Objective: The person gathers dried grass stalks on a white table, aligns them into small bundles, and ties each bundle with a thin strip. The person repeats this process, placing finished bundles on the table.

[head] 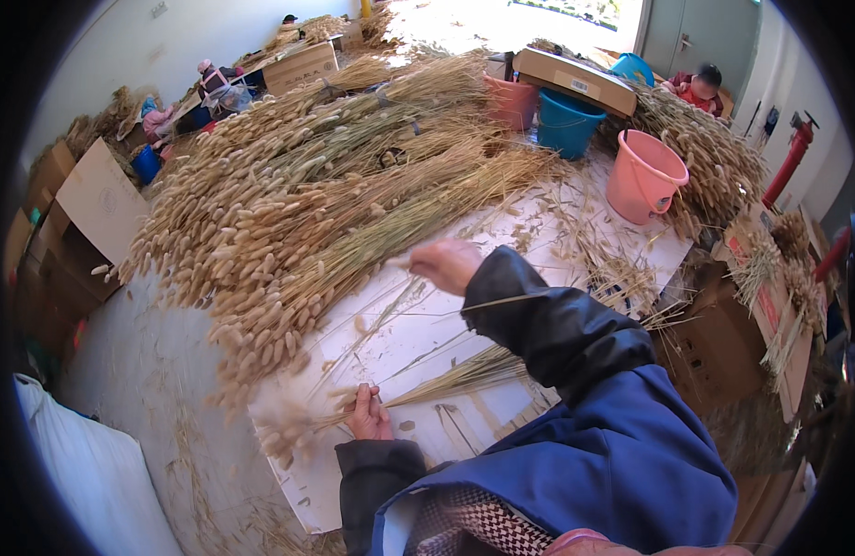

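Note:
My left hand (370,415) grips a small bundle of dried bunny-tail grass (462,379) just below its fluffy heads, over the near edge of a white work board (407,340). The heads fan out to the left and are blurred. The stems run right, under my right forearm. Above the board's middle is my right hand (447,265), blurred, its fingers drawn together beside the big heap of bunny-tail grass (275,243). Whether a stem is between those fingertips cannot be made out. Several loose stems (382,323) lie on the board below it.
A pink bucket (646,177) stands on the board's far right, amid stem scraps (594,243). Behind are a teal bucket (570,125) and a cardboard box (573,80). Other people (702,87) sit farther off. A white cloth-covered thing (87,465) is at lower left.

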`<action>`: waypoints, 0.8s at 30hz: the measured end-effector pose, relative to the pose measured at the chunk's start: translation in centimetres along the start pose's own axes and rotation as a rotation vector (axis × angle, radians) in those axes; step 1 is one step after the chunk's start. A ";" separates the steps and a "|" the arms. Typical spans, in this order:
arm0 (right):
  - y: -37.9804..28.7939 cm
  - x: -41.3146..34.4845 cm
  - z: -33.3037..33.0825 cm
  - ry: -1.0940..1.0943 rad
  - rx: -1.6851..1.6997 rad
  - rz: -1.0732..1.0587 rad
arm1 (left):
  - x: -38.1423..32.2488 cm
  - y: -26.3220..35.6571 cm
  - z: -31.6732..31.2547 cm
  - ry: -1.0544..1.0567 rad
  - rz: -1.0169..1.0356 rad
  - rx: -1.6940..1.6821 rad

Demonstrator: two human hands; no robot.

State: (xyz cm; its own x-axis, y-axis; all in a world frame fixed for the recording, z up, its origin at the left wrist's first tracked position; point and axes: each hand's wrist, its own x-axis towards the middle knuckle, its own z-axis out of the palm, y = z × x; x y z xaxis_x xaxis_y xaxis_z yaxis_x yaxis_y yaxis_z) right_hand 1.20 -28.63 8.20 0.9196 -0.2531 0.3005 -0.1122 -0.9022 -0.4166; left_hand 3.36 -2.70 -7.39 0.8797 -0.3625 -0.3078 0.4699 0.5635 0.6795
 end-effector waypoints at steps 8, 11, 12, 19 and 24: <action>-2.7 -7.7 -18.3 0.929 0.759 -0.245 | 0.3 0.0 0.2 0.048 -0.003 -0.019; -5.0 -8.6 -15.7 0.464 0.643 -0.350 | 0.1 0.0 0.6 0.031 0.001 -0.041; -5.2 -8.2 -13.7 0.077 0.597 -0.305 | -0.1 0.0 0.7 0.003 0.006 -0.018; -8.1 -4.8 4.6 -0.350 0.350 -0.309 | -1.5 -0.1 1.8 -0.002 0.034 0.024; -8.8 -4.3 8.8 -0.337 0.371 -0.189 | -1.6 0.0 2.3 -0.009 0.095 -0.006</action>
State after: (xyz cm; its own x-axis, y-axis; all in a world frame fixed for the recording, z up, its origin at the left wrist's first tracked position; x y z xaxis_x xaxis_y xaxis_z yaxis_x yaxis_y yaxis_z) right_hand 1.53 -16.53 2.98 0.9877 0.0827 0.1327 0.1512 -0.7216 -0.6756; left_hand 1.77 -3.84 -5.33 0.9198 -0.3136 -0.2359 0.3845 0.5998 0.7017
